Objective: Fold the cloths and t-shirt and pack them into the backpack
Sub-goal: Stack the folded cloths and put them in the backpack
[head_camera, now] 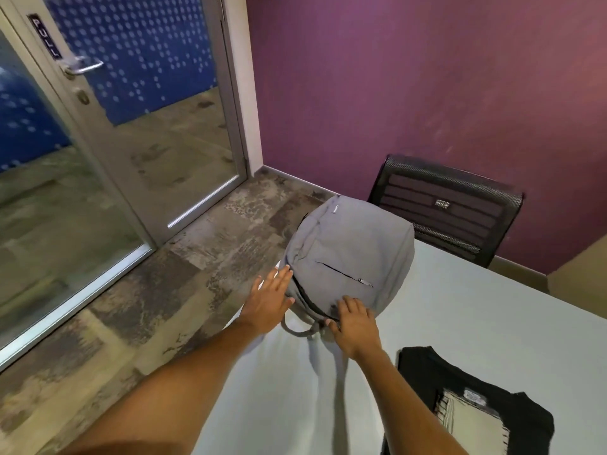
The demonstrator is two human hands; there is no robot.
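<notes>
Purple wall [427, 77] behind, glass door [138, 110] with a metal handle [83, 65] at left, mottled grey floor [147, 274] below. Pale grey table [460, 323] filling the lower right, black mesh chair [446, 208] tucked at its far edge. Grey backpack [348, 254] lying flat at the table's left edge near the far corner, front pocket zipped. Black t-shirt [466, 405] with a pale print, spread by the near right edge. Left hand [271, 302] flat, fingers straight, touching the backpack's side, gripping nothing. Right hand [353, 325] on the backpack's near end by the top loop [297, 330], fingers bent; grasp impossible to tell.
</notes>
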